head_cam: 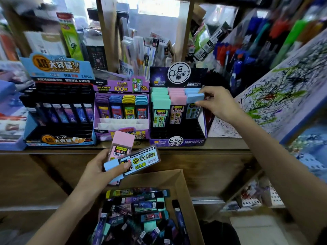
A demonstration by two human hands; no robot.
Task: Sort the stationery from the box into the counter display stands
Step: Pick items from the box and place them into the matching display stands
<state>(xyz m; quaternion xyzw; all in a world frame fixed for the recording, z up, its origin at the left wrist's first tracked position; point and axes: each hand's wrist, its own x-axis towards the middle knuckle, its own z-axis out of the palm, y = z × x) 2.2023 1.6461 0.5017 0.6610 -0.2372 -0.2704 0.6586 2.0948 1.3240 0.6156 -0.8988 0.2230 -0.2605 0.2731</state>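
Note:
My left hand grips two lead cases over the box: a pink-capped case standing upright and a blue-capped case lying across it. My right hand pinches a blue-capped case at the right column of the purple display stand, which holds green, pink and blue rows. The cardboard box below the counter holds several mixed lead cases.
On the wooden counter also stand a blue-and-black display stand at left and a purple stand with four coloured rows in the middle. Marker racks and a scribbled test sheet crowd the right. Packaged stock fills the back.

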